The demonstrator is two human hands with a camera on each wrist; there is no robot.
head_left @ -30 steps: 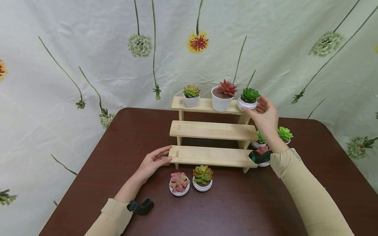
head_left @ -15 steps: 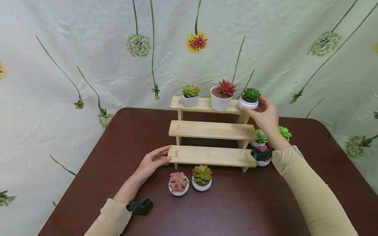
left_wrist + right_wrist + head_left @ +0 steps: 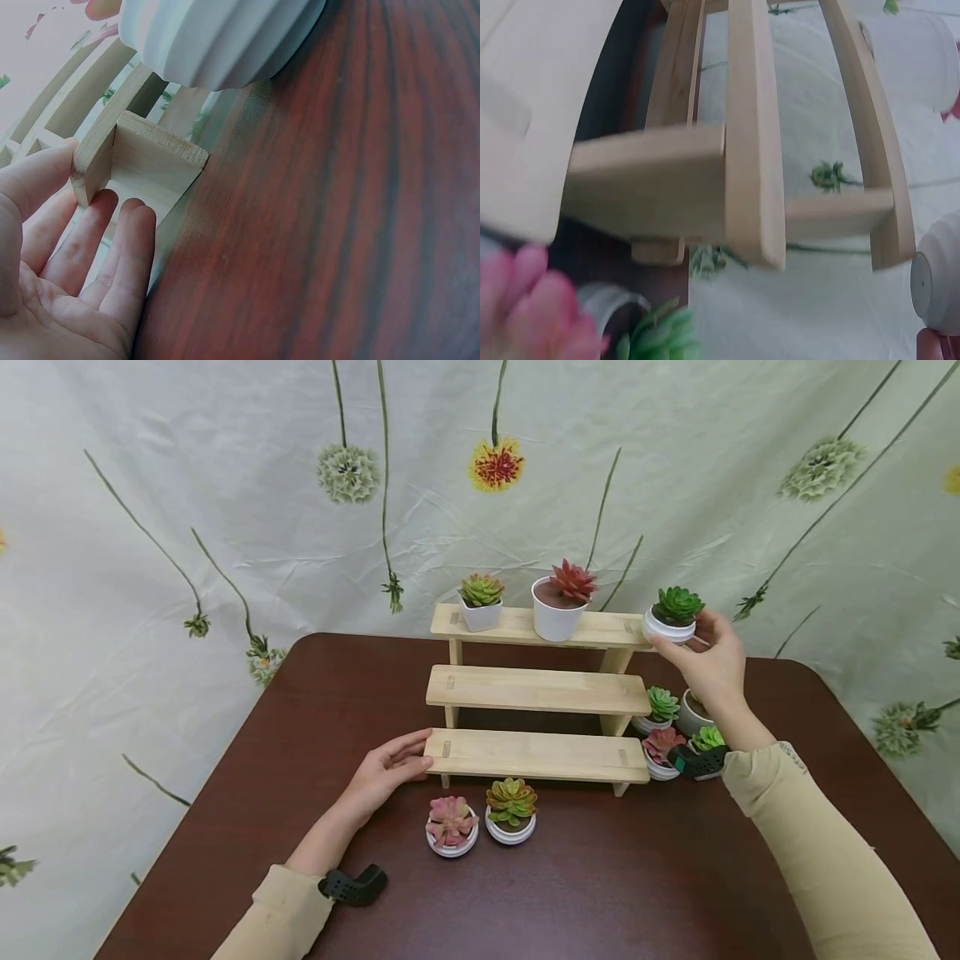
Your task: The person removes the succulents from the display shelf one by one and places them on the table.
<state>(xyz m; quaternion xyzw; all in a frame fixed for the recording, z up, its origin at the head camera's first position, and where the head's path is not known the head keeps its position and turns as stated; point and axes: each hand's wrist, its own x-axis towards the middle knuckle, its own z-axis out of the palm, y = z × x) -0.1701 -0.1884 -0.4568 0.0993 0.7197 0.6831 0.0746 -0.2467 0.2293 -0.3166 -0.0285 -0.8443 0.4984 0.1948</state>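
Note:
My right hand (image 3: 716, 664) holds a dark green potted succulent (image 3: 670, 628) by its white pot, just off the right end of the top shelf. That pot's underside shows at the right edge of the right wrist view. My left hand (image 3: 382, 781) grips the left end of the lowest shelf of a three-tier wooden plant stand (image 3: 536, 753), thumb above and fingertips below in the left wrist view. On the top shelf stand a green succulent (image 3: 482, 602) in an angular white pot and a red succulent (image 3: 561, 603) in a taller white pot.
In front of the stand sit a pink succulent (image 3: 452, 827) and a green-orange succulent (image 3: 511, 812). Several more pots cluster at its right side, among them a reddish succulent (image 3: 663, 752) and a pale green succulent (image 3: 661, 707). A flowered cloth (image 3: 247, 485) hangs behind the table.
My right hand has carried the dark green succulent rightward from the right end of the top shelf to past its edge. My left hand keeps its grip on the stand.

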